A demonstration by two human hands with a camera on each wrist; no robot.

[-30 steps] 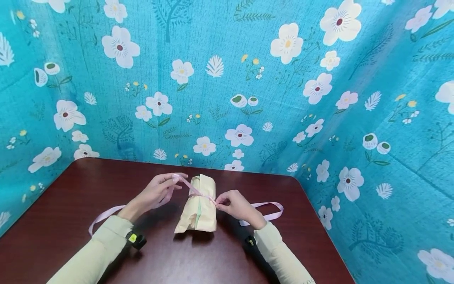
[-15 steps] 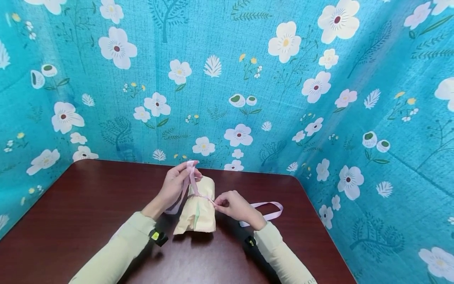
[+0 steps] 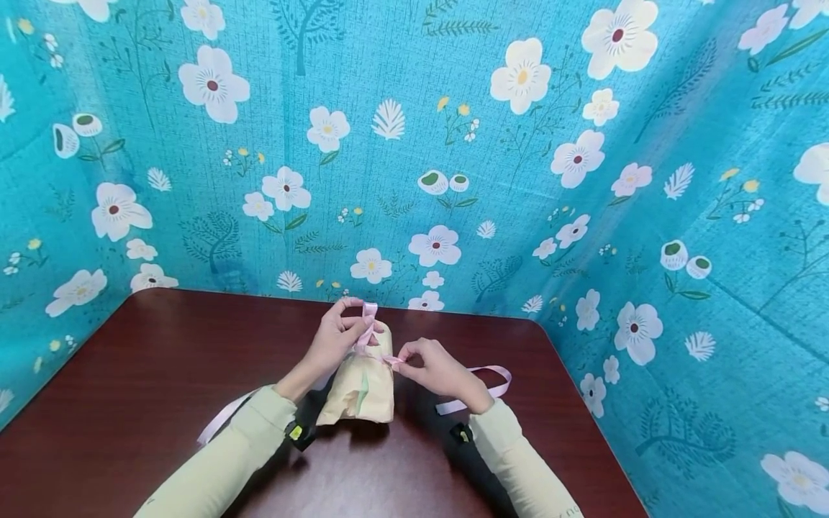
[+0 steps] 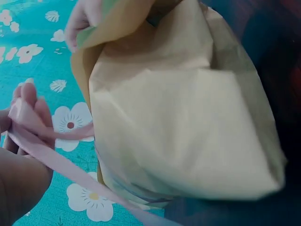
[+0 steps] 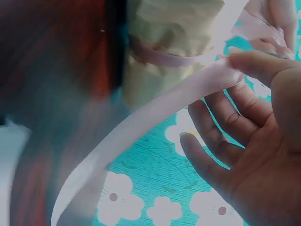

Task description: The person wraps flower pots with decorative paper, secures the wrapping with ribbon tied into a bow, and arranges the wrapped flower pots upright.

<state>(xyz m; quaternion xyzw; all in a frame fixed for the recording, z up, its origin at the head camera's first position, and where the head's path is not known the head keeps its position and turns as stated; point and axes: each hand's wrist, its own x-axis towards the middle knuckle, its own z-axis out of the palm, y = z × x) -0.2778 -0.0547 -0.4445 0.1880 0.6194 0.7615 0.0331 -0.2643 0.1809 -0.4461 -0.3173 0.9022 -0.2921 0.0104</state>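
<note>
A tan paper-wrapped bundle [image 3: 365, 392] with a green strip showing stands on the table, its paper flared toward the near side. Pink ribbon [image 3: 367, 332] circles the bundle's middle. My left hand [image 3: 333, 342], at the upper left of the bundle, pinches one end of the ribbon, which forms a raised loop by the fingers. From the right, my right hand [image 3: 434, 370] pinches the other end of the ribbon between thumb and forefinger, close to the bundle. The right wrist view shows the ribbon [image 5: 174, 101] trailing away from those fingertips, the other fingers [image 5: 225, 113] loosely spread.
The dark red-brown table [image 3: 162, 360] runs back to a blue flowered cloth [image 3: 388, 158]. A loose ribbon tail [image 3: 495, 378] curls on the table behind the right wrist; another tail [image 3: 223, 417] lies beside the left forearm.
My left hand has moved right and over the bundle, carrying the ribbon into an upright loop. My right hand stays nearly in place, still pinching its ribbon end.
</note>
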